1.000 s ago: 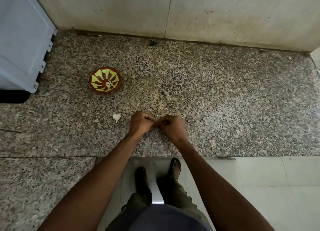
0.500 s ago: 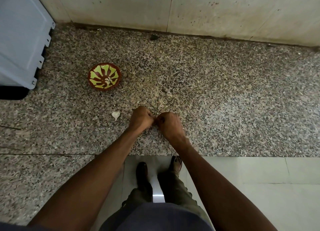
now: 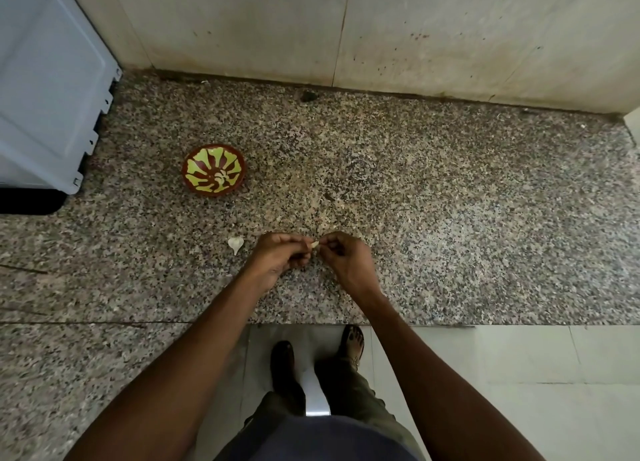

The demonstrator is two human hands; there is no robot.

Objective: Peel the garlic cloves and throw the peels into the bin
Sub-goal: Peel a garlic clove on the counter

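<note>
Head view shows us standing at a speckled granite surface [image 3: 450,201], and we take the patterned bowl [image 3: 214,169] on it as our landmark. A pale blue appliance [image 3: 45,90] stands well to the left of the bowl. Our two hands meet nearer to us than the bowl and a little to its right. The left hand [image 3: 277,258] has its fingers curled and pinches one end of a small garlic clove [image 3: 315,244]; the right hand [image 3: 346,259] has its fingertips pressed together on the other end, so the clove sits between the two pinches, just above the surface. A second clove [image 3: 236,243], unpeeled by the look of it, lies on the surface, nearer to us than the bowl and just left of the left hand, touching neither hand. A few pale pieces rest inside the bowl; we judge them peeled cloves, though they are too small to be sure.

To do this step well, we think the left hand should hold the clove firm while the right catches the papery skin at the tip and draws it off in strips, keeping the scraps pinched. We cannot see the bin.
</note>
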